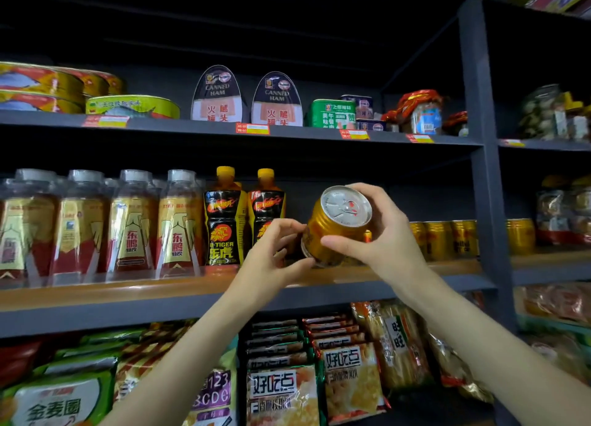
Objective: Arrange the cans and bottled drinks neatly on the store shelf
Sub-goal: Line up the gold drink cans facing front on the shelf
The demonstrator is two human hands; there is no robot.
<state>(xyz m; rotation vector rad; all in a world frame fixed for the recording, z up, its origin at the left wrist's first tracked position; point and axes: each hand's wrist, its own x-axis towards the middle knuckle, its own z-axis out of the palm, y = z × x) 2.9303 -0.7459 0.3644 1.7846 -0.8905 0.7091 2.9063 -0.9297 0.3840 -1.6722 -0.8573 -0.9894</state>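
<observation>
Head view: gold can [335,226] tilted, top toward camera, above shelf [160,293], just right of tiger bottles [244,218]. Right hand [380,234] wrapped it; left hand [275,250] pinched base. Best righted first, then set beside can row [444,240], label out.

left hand [275,250]: raised, fingers curled, fingertips pinching what it holds | right hand [380,234]: raised, thumb and fingers wrapped round the same item | forearms converging upward
</observation>
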